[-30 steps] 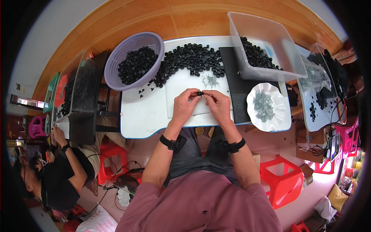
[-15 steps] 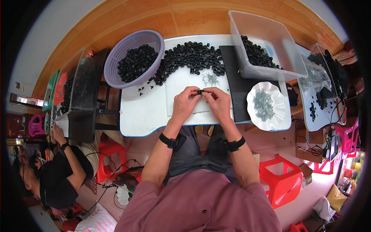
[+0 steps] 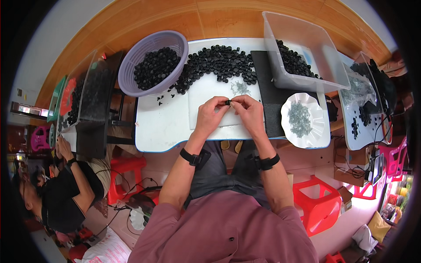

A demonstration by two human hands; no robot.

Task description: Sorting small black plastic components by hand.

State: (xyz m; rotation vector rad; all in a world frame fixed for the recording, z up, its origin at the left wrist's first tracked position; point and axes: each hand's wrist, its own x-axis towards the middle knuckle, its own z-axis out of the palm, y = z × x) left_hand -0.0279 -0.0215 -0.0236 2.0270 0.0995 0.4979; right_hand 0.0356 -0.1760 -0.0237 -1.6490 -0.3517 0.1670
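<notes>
Between my fingertips, over a white board (image 3: 197, 105), is a small black plastic cap (image 3: 228, 102). My left hand (image 3: 211, 115) pinches it from one side. My right hand (image 3: 248, 114) has thumb and forefinger closed at its other side; whether a tiny clear piece is between them cannot be made out. Just beyond my hands lies a little heap of clear small pieces (image 3: 240, 88). Past that, many loose black caps (image 3: 219, 61) spread over the far part of the white table (image 3: 153, 127).
A purple basket (image 3: 126, 74) of black caps stands at the far left. At the right, a clear bin (image 3: 324, 48) of black parts sits on a black mat (image 3: 268, 105), near a white scalloped dish (image 3: 287, 127) of clear pieces. A co-worker (image 3: 70, 188) sits at the left; a red stool (image 3: 318, 204) stands right.
Both hands stay together at the cap with only slight finger movement. The whole view has shifted a little.
</notes>
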